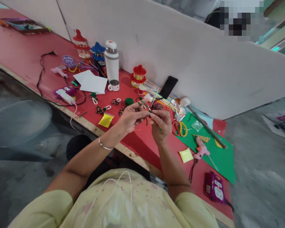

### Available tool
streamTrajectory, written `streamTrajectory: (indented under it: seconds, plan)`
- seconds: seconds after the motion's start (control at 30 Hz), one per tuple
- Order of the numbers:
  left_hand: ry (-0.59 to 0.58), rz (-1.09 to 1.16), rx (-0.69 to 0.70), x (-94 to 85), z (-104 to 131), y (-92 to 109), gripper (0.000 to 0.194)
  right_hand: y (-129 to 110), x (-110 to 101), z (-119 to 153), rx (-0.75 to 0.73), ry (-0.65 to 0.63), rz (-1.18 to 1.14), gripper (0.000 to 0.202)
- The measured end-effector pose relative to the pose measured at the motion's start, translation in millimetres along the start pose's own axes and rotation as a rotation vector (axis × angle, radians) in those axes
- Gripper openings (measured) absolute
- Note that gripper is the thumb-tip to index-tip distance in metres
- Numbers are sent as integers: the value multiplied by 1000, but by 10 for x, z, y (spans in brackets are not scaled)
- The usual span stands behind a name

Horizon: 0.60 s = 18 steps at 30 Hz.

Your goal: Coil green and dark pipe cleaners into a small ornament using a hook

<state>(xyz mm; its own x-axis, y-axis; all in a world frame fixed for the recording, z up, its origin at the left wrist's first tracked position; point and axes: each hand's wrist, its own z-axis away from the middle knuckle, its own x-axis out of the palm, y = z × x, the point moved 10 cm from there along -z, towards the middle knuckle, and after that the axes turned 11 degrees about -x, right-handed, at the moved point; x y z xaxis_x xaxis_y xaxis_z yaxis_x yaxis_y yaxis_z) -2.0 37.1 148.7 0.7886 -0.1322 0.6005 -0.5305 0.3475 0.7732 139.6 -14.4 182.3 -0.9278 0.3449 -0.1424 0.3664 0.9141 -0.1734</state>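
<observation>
The room light reaches you soft and moderately bright, and the white partition (156, 53) looks rather grey. Below your left hand (131, 117) and right hand (161, 125), a dark shadow with soft edges lies on the red tabletop (143, 144). Your wide lens makes the borders stretched; there, the grey floor (258, 164) and blue-grey chair (21, 126) look blurred. At upper right, you see coarse pixel blocks.
</observation>
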Motion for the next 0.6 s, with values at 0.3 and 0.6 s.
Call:
streamTrajectory:
  seconds: [0.3, 0.6]
  plan:
    - [-11, -43, -40, -156, 28, 70, 68, 4, -40, -188, -2, -205, -172, 30]
    - [-26, -119, -21, -210, -31, 93, 60, -76, -118, -286, -62, -279, -183, 35]
